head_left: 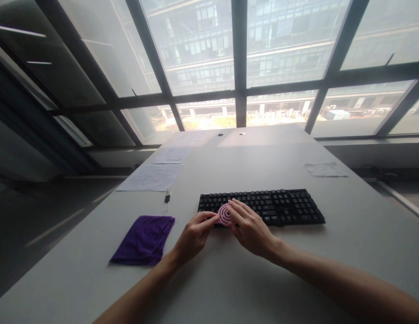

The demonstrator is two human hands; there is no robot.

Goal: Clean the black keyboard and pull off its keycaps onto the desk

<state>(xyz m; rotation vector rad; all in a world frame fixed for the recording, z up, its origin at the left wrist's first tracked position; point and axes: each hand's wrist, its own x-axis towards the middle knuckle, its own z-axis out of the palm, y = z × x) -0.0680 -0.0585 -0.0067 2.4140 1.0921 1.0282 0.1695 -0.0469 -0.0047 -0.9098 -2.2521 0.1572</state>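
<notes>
Pink, round and ringed with dark curves, the disc sits between the two hands, in front of the near left part of the black keyboard; whether it touches the keys, I cannot tell. The step in hand looks to be two-handed handling of the disc, both hands working at its edges. As I judge it, the next move calls for a steady hold on one side while the other adjusts or lets go.

The left hand has its fingers drawn together, clamped on the disc's left edge. The right hand bends over the opposite side, its fingers close together and their tips at the upper right edge; the hand hides whether they pinch or merely rest.

Well left of the disc, a purple cloth lies folded on the white worktop. Beyond it lie papers.
</notes>
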